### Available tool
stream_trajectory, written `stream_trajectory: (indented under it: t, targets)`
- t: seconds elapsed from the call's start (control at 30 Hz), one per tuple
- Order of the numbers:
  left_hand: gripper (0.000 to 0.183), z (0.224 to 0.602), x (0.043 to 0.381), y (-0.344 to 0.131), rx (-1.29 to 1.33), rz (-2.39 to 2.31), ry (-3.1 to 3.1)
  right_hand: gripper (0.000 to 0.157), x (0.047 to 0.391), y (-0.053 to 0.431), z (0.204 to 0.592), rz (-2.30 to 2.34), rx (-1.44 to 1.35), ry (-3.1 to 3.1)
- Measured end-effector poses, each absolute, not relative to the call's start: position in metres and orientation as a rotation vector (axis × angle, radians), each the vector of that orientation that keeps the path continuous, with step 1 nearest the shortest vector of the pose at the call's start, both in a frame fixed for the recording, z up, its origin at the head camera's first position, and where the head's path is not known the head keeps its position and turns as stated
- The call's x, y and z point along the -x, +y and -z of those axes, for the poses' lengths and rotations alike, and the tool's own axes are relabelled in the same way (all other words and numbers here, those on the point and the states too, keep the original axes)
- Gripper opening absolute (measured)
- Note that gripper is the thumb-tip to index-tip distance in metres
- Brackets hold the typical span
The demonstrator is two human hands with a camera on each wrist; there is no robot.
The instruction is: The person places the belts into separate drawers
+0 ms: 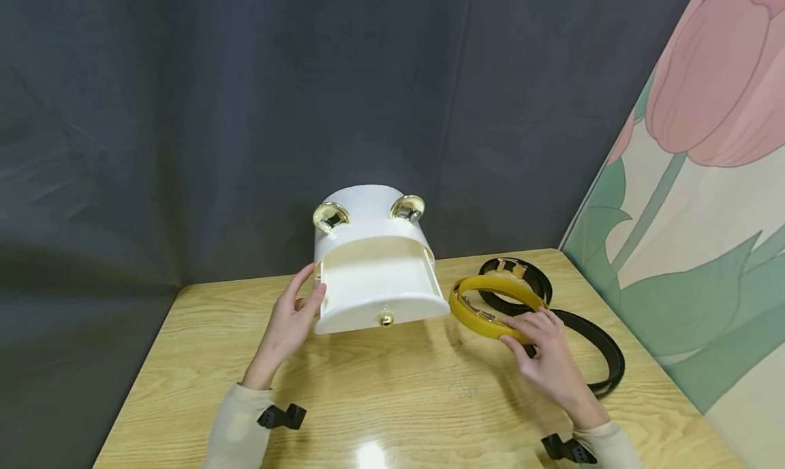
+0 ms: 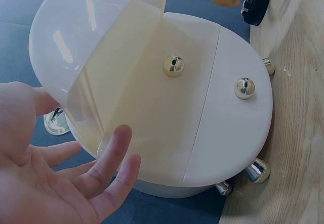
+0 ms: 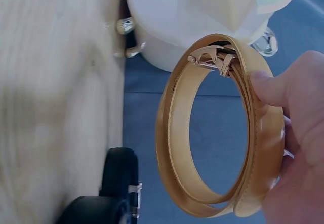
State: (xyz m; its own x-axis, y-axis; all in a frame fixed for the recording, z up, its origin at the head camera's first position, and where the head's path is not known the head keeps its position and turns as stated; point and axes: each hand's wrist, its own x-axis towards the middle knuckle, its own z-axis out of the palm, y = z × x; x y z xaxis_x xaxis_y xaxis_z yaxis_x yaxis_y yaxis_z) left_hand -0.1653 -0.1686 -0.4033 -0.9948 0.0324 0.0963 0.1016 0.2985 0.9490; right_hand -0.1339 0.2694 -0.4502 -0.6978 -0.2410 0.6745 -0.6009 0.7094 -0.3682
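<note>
A white rounded cabinet (image 1: 368, 213) with two shiny gold round fittings on top stands toward the back of the table. Its upper drawer (image 1: 352, 315), with a gold knob (image 1: 386, 320), is pulled out, and its bare white inside shows. My left hand (image 1: 293, 319) is at the drawer's left side, thumb at the front panel's edge and the other fingers loosely spread. In my right hand (image 1: 546, 353) is a coiled yellow belt (image 1: 481, 324), pinched between thumb and fingers just right of the drawer. Its metal buckle (image 3: 212, 59) shows inside the coil in the right wrist view.
A coiled black belt (image 1: 541, 279) with a gold buckle lies behind the yellow one. Another black loop (image 1: 613, 360) curves beside my right hand. Below the pulled-out drawer, the cabinet has more gold knobs (image 2: 245, 88). A dark curtain (image 1: 380, 80) hangs behind the wooden table (image 1: 380, 394).
</note>
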Motion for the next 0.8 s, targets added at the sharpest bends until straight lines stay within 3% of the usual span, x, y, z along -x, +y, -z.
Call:
stream_trajectory:
  t: [0.8]
  targets:
    - [0.073,0.406,0.164,-0.172,0.220,1.819,-2.529,0.046,0.133,0.257,0.396,-0.854,-0.737,-2.090]
